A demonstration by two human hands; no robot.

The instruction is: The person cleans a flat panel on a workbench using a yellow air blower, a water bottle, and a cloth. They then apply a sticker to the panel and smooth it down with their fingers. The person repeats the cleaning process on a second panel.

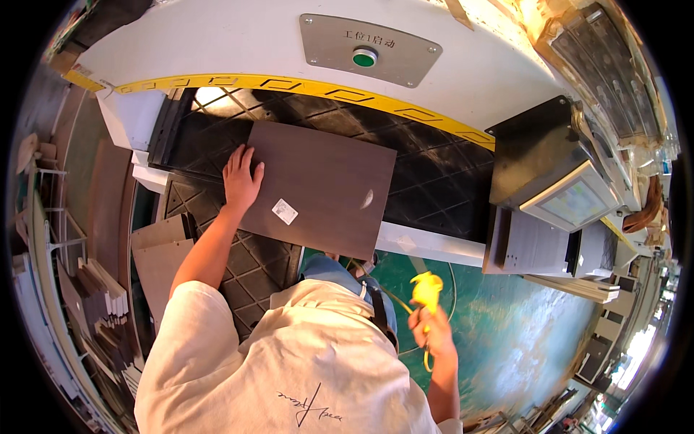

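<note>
While the left hand (242, 186), fingers a little apart, is lying on the brown board (318, 184) mid-frame, the right hand (435, 333) is gripping a yellow tool (427, 291), lower right — a bump might be tipping the board, since it's poking past the black table (441, 189).

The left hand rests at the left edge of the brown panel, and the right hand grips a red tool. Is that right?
Not quite: the tool in the right hand is yellow, as the head view shows. The left hand does rest at the left edge of the brown panel.
</note>
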